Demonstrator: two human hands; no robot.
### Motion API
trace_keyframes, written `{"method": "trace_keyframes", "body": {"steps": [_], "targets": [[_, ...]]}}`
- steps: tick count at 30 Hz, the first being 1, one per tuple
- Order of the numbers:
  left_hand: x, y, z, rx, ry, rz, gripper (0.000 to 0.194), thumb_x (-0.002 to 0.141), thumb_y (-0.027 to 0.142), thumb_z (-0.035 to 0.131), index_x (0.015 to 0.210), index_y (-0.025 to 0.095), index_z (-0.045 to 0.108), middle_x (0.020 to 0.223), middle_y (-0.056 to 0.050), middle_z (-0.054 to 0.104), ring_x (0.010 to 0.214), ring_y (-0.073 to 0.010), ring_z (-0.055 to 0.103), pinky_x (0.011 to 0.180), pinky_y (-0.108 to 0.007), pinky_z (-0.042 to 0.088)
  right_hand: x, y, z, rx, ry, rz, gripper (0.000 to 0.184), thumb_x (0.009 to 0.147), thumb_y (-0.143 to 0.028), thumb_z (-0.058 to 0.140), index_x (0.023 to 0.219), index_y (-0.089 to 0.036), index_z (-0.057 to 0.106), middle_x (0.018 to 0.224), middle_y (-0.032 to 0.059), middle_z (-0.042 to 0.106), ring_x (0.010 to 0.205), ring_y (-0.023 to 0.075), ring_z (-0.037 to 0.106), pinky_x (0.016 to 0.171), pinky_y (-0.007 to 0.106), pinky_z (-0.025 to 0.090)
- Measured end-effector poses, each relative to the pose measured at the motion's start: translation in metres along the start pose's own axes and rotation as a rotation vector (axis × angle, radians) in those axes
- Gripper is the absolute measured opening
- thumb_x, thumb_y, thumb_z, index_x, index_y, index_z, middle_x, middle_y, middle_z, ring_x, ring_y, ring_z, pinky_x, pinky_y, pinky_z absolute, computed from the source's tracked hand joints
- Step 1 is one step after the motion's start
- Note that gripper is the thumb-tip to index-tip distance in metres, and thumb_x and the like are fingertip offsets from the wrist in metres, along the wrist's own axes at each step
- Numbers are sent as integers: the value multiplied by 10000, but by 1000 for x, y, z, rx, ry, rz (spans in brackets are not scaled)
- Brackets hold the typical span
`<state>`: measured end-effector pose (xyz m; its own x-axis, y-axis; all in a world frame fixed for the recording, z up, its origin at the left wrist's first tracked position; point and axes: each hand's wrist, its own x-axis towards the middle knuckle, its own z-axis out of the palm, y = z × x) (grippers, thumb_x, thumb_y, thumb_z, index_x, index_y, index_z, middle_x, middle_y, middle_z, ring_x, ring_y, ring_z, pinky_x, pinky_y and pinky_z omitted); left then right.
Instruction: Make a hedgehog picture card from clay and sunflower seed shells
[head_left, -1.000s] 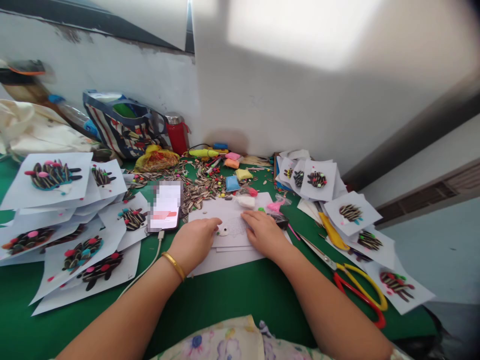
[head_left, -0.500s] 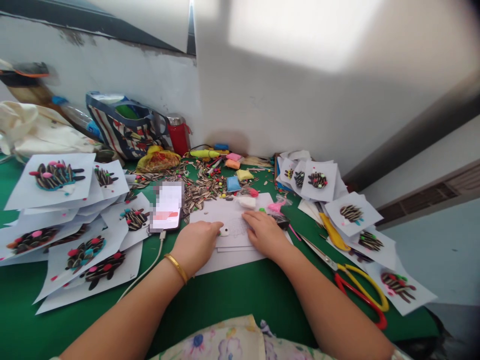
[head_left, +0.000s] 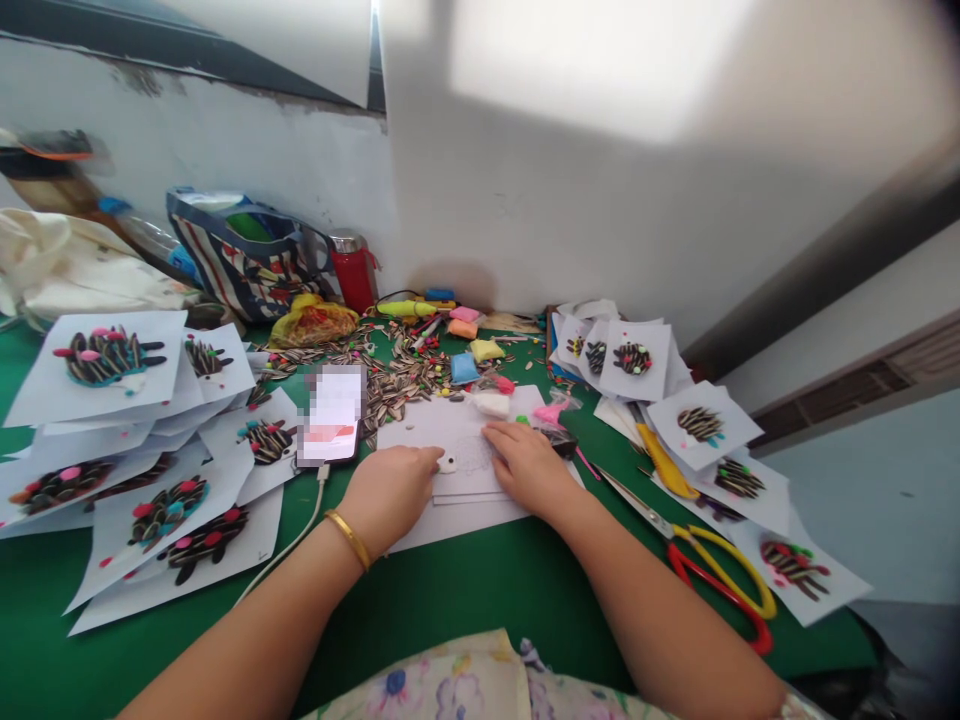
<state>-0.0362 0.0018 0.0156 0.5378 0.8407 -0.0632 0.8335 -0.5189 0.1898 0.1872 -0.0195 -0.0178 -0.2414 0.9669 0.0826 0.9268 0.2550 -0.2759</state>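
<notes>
A small white clay piece with a black dot (head_left: 448, 462) lies on white paper (head_left: 420, 425), beside a faint pencil outline (head_left: 472, 453). My left hand (head_left: 396, 492) has its fingers curled together, the index fingertip and thumb at the left end of the clay piece. Its other fingers are hidden under the hand. Flat across the right part of the sheet rests my right hand (head_left: 529, 465), fingers stretched out, holding the paper down against the sheets below. A packet of white clay (head_left: 491, 404) sits just beyond its fingertips.
Sunflower seeds (head_left: 394, 375) and colored clay packets (head_left: 464, 368) are scattered at the back. A charging phone (head_left: 335, 415) stands left of the paper. Scissors (head_left: 667, 528) and a yellow cutter (head_left: 661, 462) lie right. Seed-picture cards (head_left: 109, 365) are piled on both sides.
The view has shifted very slightly. Both hands stay in the same places on the paper, with the left fingertips still at the white clay piece.
</notes>
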Motion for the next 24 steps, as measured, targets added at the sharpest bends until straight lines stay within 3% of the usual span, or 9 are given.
{"method": "trace_keyframes", "body": {"steps": [8, 12, 17, 24], "targets": [[0, 0, -2, 11, 22, -13, 371, 903, 189, 429, 1228, 211, 606, 941, -86, 736, 930, -221, 686, 824, -311, 494, 0, 0, 0, 5, -1, 0, 487, 853, -161, 498, 1338, -178, 522, 1395, 88, 520, 1265, 226, 445, 1067, 408, 338], [2, -4, 3, -36, 95, 22, 350, 897, 223, 492, 1233, 226, 587, 1008, -76, 719, 961, -226, 664, 842, -325, 492, 0, 0, 0, 9, 7, -5, 491, 844, -157, 507, 1334, -182, 526, 1393, 82, 522, 1263, 225, 448, 1070, 404, 340], [8, -6, 12, -108, 207, 72, 392, 860, 255, 594, 1243, 178, 561, 1196, -110, 644, 1128, -244, 580, 993, -358, 427, 0, 1, 1, 16, 17, -3, 489, 843, -156, 510, 1330, -191, 532, 1388, 77, 529, 1261, 221, 456, 1078, 401, 340], [12, -5, 23, -149, 92, 145, 702, 789, 344, 690, 1406, 174, 399, 1435, -132, 488, 1370, -272, 388, 1164, -448, 211, 0, 3, 4, 39, 54, -40, 487, 835, -142, 515, 1321, -160, 545, 1366, 91, 548, 1254, 223, 468, 1097, 400, 336]]}}
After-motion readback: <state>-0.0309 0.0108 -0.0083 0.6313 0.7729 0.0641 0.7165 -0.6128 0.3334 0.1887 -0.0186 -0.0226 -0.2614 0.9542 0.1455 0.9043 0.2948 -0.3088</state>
